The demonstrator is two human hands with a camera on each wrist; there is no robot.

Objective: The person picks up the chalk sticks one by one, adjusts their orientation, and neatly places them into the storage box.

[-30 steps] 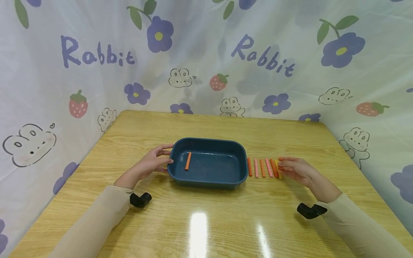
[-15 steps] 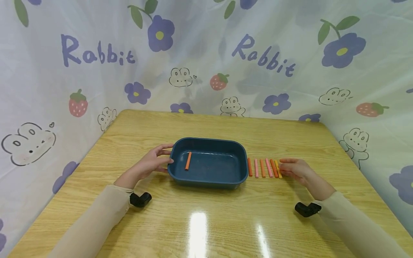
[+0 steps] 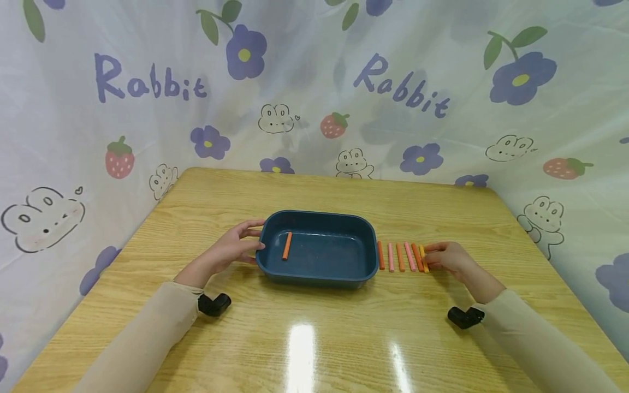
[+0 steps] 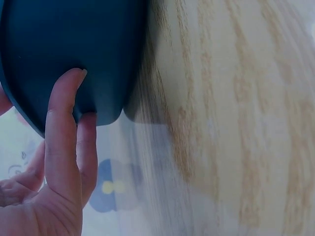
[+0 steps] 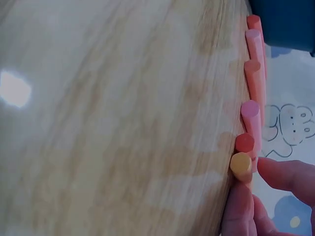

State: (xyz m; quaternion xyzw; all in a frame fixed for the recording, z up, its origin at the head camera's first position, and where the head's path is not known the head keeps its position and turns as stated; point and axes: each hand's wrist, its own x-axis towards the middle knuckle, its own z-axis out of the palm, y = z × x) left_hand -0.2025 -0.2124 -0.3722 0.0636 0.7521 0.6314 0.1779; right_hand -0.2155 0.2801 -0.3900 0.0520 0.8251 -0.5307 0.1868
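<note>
A dark blue plastic tray stands mid-table, an orange chalk stick lying inside it at the left. My left hand rests spread against the tray's left end; in the left wrist view its fingers touch the outer wall. To the right of the tray lies a row of chalk sticks, including a red one, a pink one and an orange one. My right hand pinches the yellow chalk stick at the row's right end, close beside a red stick.
The wooden table shows bright reflections near the front. Behind and at both sides hangs a white curtain printed with rabbits, flowers and strawberries. A black wrist device is on each sleeve.
My right hand has shifted slightly and its fingers have drawn in around the yellow chalk stick, which has tilted a little. The left hand and the tray stay in place.
</note>
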